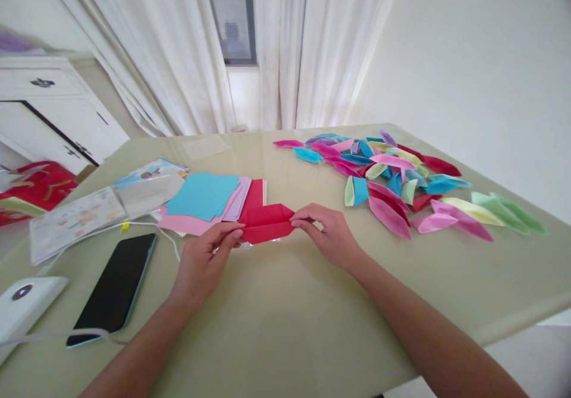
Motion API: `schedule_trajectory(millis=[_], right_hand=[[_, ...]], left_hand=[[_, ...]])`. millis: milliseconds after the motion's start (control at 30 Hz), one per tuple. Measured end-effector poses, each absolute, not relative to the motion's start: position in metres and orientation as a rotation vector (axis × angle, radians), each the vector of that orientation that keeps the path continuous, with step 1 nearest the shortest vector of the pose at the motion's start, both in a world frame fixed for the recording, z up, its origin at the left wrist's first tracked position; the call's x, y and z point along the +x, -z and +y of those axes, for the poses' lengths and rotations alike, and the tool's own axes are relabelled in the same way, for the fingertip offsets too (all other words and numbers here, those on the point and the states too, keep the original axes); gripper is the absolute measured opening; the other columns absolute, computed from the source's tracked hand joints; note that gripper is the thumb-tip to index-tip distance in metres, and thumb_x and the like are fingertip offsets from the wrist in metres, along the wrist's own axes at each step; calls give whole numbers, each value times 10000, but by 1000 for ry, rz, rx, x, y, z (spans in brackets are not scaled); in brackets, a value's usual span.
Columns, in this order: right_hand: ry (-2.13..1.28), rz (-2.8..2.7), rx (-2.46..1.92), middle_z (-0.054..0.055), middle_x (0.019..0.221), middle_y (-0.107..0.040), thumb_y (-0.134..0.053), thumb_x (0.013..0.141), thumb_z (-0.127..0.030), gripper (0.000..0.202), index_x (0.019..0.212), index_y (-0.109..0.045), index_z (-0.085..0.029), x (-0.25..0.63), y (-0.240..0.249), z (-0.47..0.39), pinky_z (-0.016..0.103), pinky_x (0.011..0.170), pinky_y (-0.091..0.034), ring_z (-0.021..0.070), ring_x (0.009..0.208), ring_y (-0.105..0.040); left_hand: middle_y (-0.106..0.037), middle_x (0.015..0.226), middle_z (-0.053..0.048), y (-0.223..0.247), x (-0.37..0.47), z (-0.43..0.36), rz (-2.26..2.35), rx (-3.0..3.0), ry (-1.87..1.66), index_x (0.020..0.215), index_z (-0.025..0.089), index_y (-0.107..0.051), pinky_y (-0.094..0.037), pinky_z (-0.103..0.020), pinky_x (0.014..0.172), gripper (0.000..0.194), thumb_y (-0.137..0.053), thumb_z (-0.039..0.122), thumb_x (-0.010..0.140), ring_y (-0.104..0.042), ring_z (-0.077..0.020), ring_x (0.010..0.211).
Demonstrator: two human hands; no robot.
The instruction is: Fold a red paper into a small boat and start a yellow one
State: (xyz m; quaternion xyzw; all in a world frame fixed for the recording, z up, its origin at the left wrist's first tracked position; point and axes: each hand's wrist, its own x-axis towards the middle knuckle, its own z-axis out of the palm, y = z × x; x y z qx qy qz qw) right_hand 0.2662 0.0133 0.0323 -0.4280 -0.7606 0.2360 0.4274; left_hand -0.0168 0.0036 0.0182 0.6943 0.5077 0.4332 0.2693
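Note:
A red folded paper boat (267,224) is held above the table, stretched between my two hands. My left hand (206,258) pinches its left tip between thumb and fingers. At the opposite tip, the thumb and fingertips of my right hand (328,231) are closed on the paper. Just behind it lies a stack of coloured paper sheets (203,196), with blue on top and pink, lilac and red edges showing. To the right, many folded paper boats (388,166) in several colours lie heaped on the table.
On the left are a black-screened phone (116,285), a white device (27,312) with a round lens-like spot, a white cable (167,237) and a patterned booklet (78,222). The table (285,338) ends near curtains (156,47) and a white wall; a white cabinet (49,112) stands at left.

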Motion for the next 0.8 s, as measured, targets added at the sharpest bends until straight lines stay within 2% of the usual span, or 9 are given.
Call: schedule_trajectory(millis=[200, 367, 467, 633, 800], right_hand=[[-568, -1900, -1069, 61, 1007, -810, -643, 1053, -285, 148, 1034, -784, -246, 270, -29, 17, 351, 847, -582, 216, 926, -752], [-637, -1822, -1135, 66, 1014, -814, -689, 1020, -318, 128, 1043, -786, -238, 272, -28, 19, 345, 811, -602, 219, 906, -762], [-676, -1777, -1146, 58, 971, -804, -732, 985, -310, 99, 998, -777, -224, 274, -29, 20, 332, 787, -602, 208, 853, -756], [-602, -1841, -1141, 52, 948, -789, -664, 1020, -261, 120, 980, -772, -226, 276, -32, 20, 329, 790, -575, 200, 852, -727], [-582, -1872, -1125, 60, 957, -793, -588, 1047, -234, 185, 1007, -768, -222, 278, -31, 21, 338, 810, -576, 204, 858, -734]], left_hand=[[-857, 1014, -23, -21, -19, 6, 1387, 2041, -1190, 1044, 248, -817, -616, -275, 764, 258, -665, 450, 991, -792, -189, 815], [-850, 960, -42, -20, -19, 7, 1317, 1863, -1175, 1126, 225, -769, -621, -272, 721, 283, -676, 452, 985, -799, -195, 805], [-833, 932, -39, -17, -20, 7, 1287, 1777, -1194, 1095, 217, -718, -619, -268, 734, 260, -694, 448, 977, -803, -197, 831], [-829, 968, -33, -17, -20, 7, 1376, 1917, -1163, 1012, 232, -762, -602, -278, 766, 242, -672, 455, 986, -779, -193, 835], [-851, 1037, -32, -18, -21, 8, 1410, 2008, -1142, 1092, 254, -800, -601, -274, 766, 254, -672, 445, 985, -795, -201, 891]])
